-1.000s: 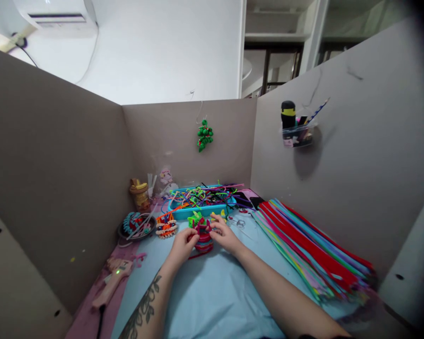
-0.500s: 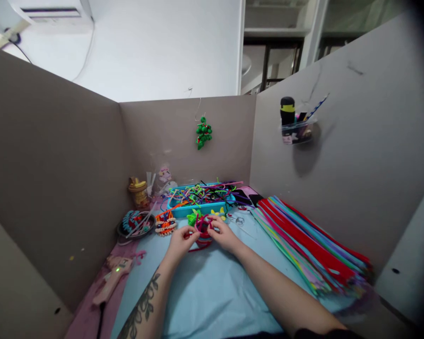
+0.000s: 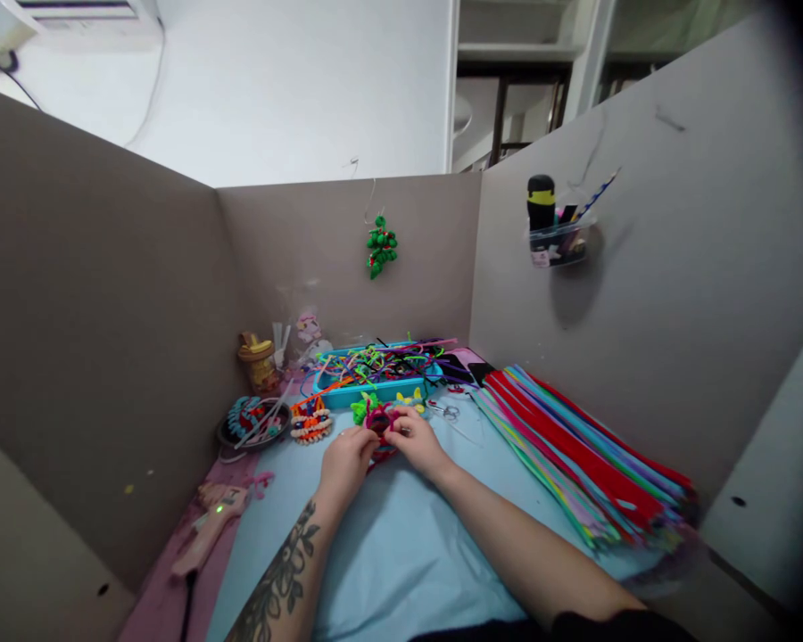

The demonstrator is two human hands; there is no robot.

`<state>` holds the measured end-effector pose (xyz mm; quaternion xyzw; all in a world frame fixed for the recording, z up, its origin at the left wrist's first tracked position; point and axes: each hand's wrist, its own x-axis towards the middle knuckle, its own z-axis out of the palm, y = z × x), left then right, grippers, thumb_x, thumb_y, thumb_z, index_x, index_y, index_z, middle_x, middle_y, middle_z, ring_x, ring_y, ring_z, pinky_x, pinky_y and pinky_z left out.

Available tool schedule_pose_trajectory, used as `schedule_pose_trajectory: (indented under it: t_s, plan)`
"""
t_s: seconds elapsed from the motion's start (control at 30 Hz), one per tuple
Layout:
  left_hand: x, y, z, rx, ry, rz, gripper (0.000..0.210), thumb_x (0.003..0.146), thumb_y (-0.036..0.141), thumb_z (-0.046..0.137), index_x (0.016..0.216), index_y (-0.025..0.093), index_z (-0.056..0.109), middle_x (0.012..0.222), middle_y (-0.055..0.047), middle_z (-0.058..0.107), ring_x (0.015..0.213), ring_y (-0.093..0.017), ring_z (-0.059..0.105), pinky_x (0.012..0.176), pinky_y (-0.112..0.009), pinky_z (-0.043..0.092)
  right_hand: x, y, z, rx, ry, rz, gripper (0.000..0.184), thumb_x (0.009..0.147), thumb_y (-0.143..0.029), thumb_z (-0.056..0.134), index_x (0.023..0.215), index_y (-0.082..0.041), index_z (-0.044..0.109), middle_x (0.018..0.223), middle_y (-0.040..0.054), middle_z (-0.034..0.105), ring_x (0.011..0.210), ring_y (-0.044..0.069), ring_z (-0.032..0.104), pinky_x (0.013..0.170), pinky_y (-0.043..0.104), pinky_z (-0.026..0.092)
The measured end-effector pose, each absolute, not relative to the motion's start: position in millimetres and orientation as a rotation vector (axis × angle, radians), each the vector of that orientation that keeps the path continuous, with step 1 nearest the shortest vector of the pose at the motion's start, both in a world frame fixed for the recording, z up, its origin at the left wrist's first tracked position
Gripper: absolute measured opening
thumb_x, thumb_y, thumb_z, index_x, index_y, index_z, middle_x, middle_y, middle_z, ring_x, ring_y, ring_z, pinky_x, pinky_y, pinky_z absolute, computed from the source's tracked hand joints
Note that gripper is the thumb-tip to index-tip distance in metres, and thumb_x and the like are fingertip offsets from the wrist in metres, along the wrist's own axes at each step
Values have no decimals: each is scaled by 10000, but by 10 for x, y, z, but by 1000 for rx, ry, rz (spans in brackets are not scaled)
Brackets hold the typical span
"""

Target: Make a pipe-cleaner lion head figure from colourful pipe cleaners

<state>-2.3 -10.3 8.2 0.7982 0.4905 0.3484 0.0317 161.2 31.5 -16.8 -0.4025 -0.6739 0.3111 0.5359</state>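
Near the middle of the blue cloth, a small crimson piece (image 3: 378, 421) bent from pipe cleaners, with an opening at its top, is between my two hands. My left hand (image 3: 348, 459) pinches its near left side, fingers closed. From the right, my right hand (image 3: 416, 441) grips its rim with thumb and fingertips. The two hands nearly touch, and they hide most of the lower part. Just behind it lie a green pipe-cleaner figure (image 3: 364, 407) and a yellow one (image 3: 411, 399).
A blue tray (image 3: 348, 395) of loose pipe cleaners stands behind. Long pipe cleaners (image 3: 575, 446) lie at right, with scissors (image 3: 447, 411) nearby. At left are a pink glue gun (image 3: 209, 530), a dark bowl (image 3: 258, 437), an orange-and-cream piece (image 3: 311, 423) and a yellow cup (image 3: 259, 364).
My hands have come closer together around the crimson piece, and my left hand has turned so its back shows more. The piece's striped lower side is now more hidden.
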Motion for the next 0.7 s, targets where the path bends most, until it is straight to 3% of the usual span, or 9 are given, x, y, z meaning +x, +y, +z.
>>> schedule_pose_trajectory:
  t_s: [0.17,0.37,0.5,0.7]
  plan:
    - [-108,6,34,2161,1436,1213,116,779,235,573,759,177,672,758,-42,684,715,-171,601,677,-267,438,1674,333,-136,-927,-1615,806,152,693,-252,651,568,-182,601,1084,75,542,1066,223,525,947,346,393]
    - [-167,99,-3,1885,1395,1247,205,733,333,601,770,145,677,649,-29,664,591,-160,576,568,-253,424,1754,316,-58,-823,-1728,845,113,706,-239,633,610,-178,626,1107,75,513,1080,230,514,957,360,387]
    - [-189,105,20,1942,1381,1178,232,722,313,610,848,147,710,640,-28,658,579,-153,561,569,-254,411,1797,303,-14,-782,-1801,847,105,724,-233,619,635,-179,632,1126,78,506,1113,229,492,978,356,370]
    - [-156,38,83,2156,1367,1066,199,770,296,556,768,161,702,691,-34,638,623,-148,548,600,-256,405,1827,298,6,-780,-1848,857,118,739,-237,614,635,-182,618,1146,72,517,1122,224,494,993,365,371]
